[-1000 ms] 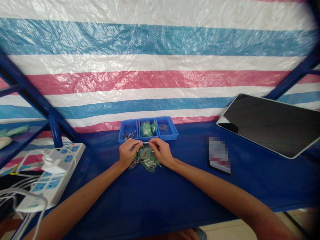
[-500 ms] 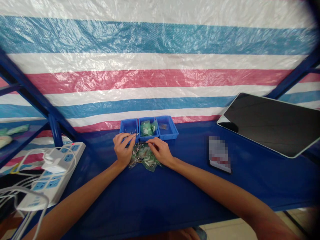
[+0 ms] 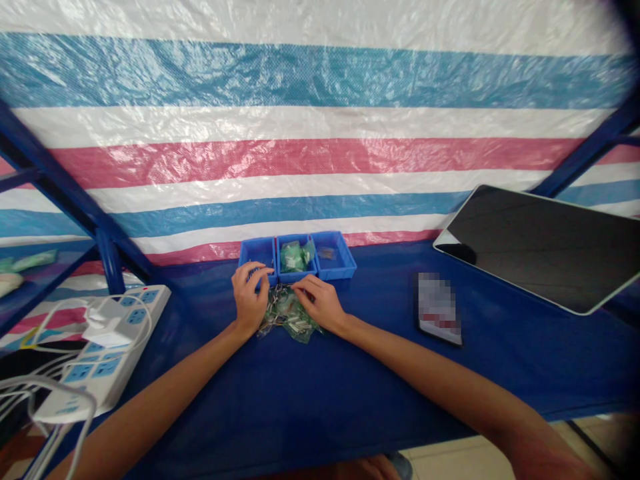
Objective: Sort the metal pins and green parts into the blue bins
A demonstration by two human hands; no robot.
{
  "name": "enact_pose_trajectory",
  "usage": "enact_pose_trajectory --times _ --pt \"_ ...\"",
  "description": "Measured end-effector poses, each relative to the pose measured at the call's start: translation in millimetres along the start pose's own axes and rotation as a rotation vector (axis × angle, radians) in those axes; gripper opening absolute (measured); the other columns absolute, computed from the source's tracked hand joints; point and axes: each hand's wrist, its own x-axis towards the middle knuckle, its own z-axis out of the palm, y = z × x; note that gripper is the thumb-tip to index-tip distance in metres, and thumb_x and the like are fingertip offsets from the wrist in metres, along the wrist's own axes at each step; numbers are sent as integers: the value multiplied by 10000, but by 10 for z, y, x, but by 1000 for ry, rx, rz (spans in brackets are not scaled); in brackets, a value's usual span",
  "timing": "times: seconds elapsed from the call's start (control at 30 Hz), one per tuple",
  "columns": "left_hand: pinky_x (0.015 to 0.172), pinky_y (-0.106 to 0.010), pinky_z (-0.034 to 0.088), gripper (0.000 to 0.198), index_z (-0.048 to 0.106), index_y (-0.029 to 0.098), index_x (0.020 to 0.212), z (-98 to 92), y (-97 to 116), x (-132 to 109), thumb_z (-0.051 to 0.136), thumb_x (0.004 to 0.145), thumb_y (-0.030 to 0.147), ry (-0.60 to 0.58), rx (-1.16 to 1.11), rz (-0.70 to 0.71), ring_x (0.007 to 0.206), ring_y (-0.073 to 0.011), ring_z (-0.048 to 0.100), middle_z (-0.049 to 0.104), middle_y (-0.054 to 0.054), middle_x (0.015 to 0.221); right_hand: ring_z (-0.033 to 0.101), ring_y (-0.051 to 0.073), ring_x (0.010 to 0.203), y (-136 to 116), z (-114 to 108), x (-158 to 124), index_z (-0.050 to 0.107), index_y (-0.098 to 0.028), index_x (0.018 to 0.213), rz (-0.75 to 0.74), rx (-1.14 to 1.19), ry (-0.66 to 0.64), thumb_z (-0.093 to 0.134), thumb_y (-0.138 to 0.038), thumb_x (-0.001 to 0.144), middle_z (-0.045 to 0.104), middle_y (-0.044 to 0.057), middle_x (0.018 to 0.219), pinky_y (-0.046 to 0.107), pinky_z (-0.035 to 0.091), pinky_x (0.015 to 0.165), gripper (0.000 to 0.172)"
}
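Note:
My left hand [image 3: 249,303] hovers at the front of the left blue bin [image 3: 258,245], thumb and fingers curved but apart, with nothing visible between them. Small metal pieces lie in that bin, partly hidden by my fingers. My right hand [image 3: 321,303] reaches from the other side to a clear greenish plastic bag [image 3: 299,330] spread on the table, with small silvery metal pieces on it. Its thumb and forefinger are pinched together at the pile's back edge; what they hold is too small to make out.
The middle blue bin [image 3: 297,275] holds green plastic packets, the right bin [image 3: 343,272] a few small pieces. A phone [image 3: 440,310] and a dark-screened tablet [image 3: 545,247] lie right. To the left is a power strip [image 3: 135,353] with white cables.
My left hand has shifted slightly right, and the small metal piece at its fingertips is no longer visible there. My right hand stays at the pile, almost unmoved.

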Motion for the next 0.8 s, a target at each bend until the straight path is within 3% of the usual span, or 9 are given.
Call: enact_pose_trajectory --times 0.2,0.43,0.8 --pt "921 -356 395 158 669 202 851 -11 13 -12 513 865 178 -25 -68 5 963 -184 565 622 -35 932 531 202 913 -16 5 22 666 -194 1038 -111 -110 -77 493 -225 902 643 80 954 346 439 810 223" --pt "893 -346 418 166 666 195 828 -13 24 -10 506 858 165 -61 -110 3 928 -176 575 618 -35 916 479 235 980 -55 20 5 660 -204 1102 -174 -226 -198 504 -280 912 661 85 1036 400 386 813 257" --pt "864 -337 446 178 663 195 798 -7 10 -10 498 857 165 -99 -151 20 903 -170 584 619 -37 901 493 235 967 -57 35 9 664 -188 1085 -157 -235 -169 496 -268 915 663 102 1004 396 381 796 252"
